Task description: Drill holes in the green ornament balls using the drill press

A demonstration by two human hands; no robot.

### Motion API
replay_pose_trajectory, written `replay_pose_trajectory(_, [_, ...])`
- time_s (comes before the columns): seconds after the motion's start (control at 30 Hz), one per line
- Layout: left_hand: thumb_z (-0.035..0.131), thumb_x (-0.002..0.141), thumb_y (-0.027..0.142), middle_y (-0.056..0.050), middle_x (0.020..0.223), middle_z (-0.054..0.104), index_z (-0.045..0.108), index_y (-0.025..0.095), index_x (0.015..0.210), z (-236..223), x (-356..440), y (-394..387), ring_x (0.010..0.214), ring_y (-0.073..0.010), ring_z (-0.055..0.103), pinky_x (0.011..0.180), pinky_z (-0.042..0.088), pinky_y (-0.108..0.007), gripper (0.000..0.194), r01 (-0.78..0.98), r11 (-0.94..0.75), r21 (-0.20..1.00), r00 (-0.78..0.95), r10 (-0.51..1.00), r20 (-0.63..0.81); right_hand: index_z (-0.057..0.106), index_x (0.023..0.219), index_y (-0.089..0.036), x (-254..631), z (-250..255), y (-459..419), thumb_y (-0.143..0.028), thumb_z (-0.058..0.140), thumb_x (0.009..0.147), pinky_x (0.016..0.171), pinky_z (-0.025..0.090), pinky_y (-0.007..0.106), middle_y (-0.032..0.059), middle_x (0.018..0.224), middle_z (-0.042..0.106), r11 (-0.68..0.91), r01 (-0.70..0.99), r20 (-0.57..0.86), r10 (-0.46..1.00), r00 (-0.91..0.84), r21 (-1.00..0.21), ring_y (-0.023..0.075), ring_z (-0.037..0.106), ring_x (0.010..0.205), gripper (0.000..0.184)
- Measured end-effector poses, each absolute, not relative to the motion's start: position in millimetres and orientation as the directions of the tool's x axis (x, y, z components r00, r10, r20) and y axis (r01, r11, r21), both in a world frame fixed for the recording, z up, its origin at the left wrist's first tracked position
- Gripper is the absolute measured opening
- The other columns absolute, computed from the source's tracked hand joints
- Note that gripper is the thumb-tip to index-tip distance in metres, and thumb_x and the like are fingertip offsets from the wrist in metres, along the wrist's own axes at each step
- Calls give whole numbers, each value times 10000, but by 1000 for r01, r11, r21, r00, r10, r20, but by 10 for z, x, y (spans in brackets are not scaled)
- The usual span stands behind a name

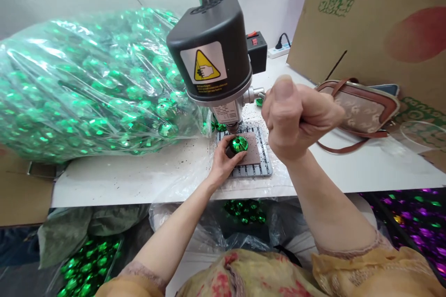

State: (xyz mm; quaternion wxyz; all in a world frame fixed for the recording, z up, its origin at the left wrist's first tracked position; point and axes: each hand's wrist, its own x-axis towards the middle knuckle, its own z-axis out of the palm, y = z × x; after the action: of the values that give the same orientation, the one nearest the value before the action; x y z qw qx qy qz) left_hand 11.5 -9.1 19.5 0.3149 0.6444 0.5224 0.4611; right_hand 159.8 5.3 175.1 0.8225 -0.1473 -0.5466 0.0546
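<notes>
A shiny green faceted ball (239, 145) rests on a square board (253, 154) beneath the chuck of a black bench drill press (209, 46). My left hand (224, 158) curls thumb and fingers around the ball's left side, holding it against the board. To the right of the machine, my right hand (296, 118) is closed in a fist around the drill press's feed lever (258, 92). Most of the lever is hidden inside that fist. The slotted metal base (267, 167) and the table around it are sprinkled with dark shavings.
A large clear bag (87, 83) of green balls fills the table's left side. At right lie a brown-trimmed handbag (358, 106) and a tall cardboard box (376, 23). Green balls (245, 212) sit below the table edge, others (87, 264) at lower left, purple ones (418, 222) at lower right.
</notes>
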Motion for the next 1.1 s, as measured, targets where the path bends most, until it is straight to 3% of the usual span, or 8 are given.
replay_pose_trajectory(0.37, [795,797,423,-94,1225,654,582,224,1242,155,109,-100,1173,-264,604,1041,464,-426,532,365,-282,887,53,958,282,268,497,-165,1595,1620,123,-195,555,921,413,213,262,-62,442,314,977,44,894,174,414,-210,33,323,396,513])
replay_pose_trajectory(0.63, [792,804,414,-91,1222,657,581,221,1246,155,114,-112,1160,-252,614,1023,480,-399,527,369,-303,879,57,951,304,241,514,-168,1597,1528,144,-163,550,910,411,237,234,-71,461,255,989,46,904,107,414,-138,23,281,396,502])
replay_pose_trajectory(1.1, [798,791,375,-106,1273,643,581,224,1245,148,120,-113,1206,-277,592,1064,454,-439,525,346,-275,897,47,960,276,218,563,-203,1659,1352,204,-125,539,871,380,248,265,-71,459,256,999,34,949,7,315,-19,46,292,361,452])
